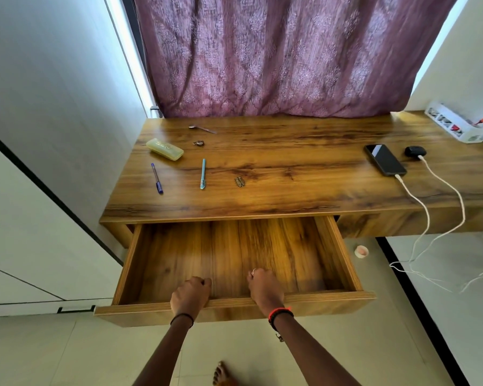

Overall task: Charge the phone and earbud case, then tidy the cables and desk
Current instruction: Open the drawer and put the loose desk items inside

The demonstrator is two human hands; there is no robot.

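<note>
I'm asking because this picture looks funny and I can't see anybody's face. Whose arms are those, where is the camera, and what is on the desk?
The camera sits on a person's head and looks down, so you see only their arms. The left hand and the right hand both grip the front edge of a pulled-out brown wooden drawer. On the brown wooden desk lie a dark blue pen, a light blue pen, a pale yellow plastic case and a small metal spoon. On the right, a black phone and a small black earbud case have white cables plugged into them, and the cables hang over the desk's edge to the floor.
</note>
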